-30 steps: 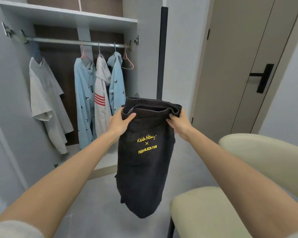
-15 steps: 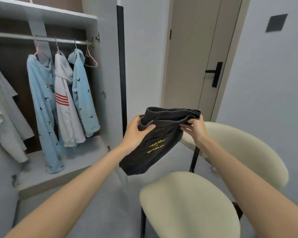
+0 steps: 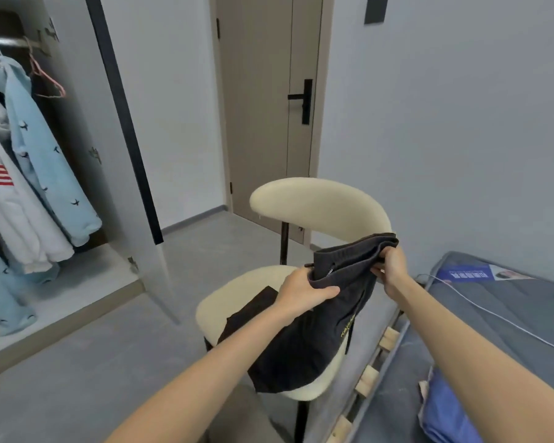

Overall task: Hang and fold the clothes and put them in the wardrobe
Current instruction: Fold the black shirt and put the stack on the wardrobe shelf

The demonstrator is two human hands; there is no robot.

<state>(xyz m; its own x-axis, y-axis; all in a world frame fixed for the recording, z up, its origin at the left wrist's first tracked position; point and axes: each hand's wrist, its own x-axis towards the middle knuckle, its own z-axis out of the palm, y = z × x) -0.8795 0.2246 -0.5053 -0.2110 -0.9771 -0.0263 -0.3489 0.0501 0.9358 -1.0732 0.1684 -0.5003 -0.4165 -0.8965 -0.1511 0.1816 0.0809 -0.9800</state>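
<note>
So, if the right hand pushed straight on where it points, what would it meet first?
Past the dark grey cloth garment the right hand grips, probably the cream padded chair backrest; depth unclear.

Shorts (image 3: 301,343) seen charcoal-black, small yellow print (image 3: 347,327) noted on fabric; chair (image 3: 320,203) upholstered in plain cream, legs (image 3: 284,243) black; jacket (image 3: 45,161) pale blue, scattered with tiny dark bird shapes; hoodie (image 3: 10,206) white, banded with red stripes; hanger (image 3: 47,81) pink; wardrobe door edge (image 3: 122,123) lined black; door (image 3: 259,107) taupe, handle (image 3: 303,99) black; wall plate (image 3: 376,8) black; wall (image 3: 461,123) pale grey; floor (image 3: 77,378) grey; mattress (image 3: 525,302) grey, label (image 3: 467,273) blue and white; bundled cloth (image 3: 445,414) blue
</note>
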